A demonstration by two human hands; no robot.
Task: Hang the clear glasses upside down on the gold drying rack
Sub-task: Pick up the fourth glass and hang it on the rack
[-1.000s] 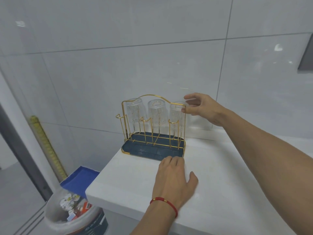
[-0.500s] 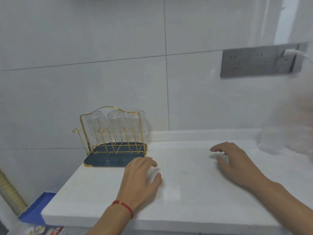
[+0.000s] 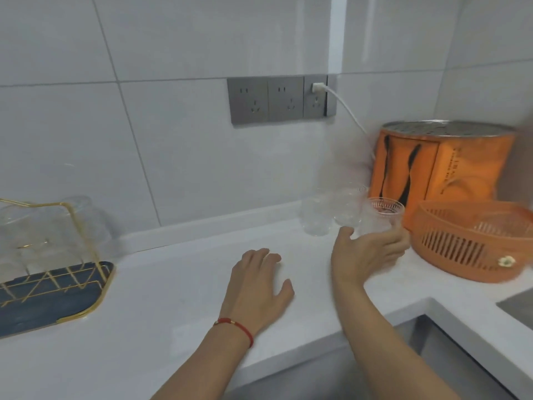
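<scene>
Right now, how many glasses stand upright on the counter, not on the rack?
3, as far as the blur allows: one glass in the right hand, two glasses behind it near the wall. More may be hidden.

White counter [image 3: 178,287], gold rack [image 3: 54,272], blurred glasses [image 3: 331,212], orange basket [image 3: 473,241]

Orange basket [image 3: 473,243] beside orange container [image 3: 441,168]; grey sockets [image 3: 281,99] on tiled wall, white plug [image 3: 318,88].

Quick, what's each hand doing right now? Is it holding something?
Left hand: open, flat on the white counter, holding nothing.
Right hand: fingers wrapped around an upright clear glass, holding it.
</scene>
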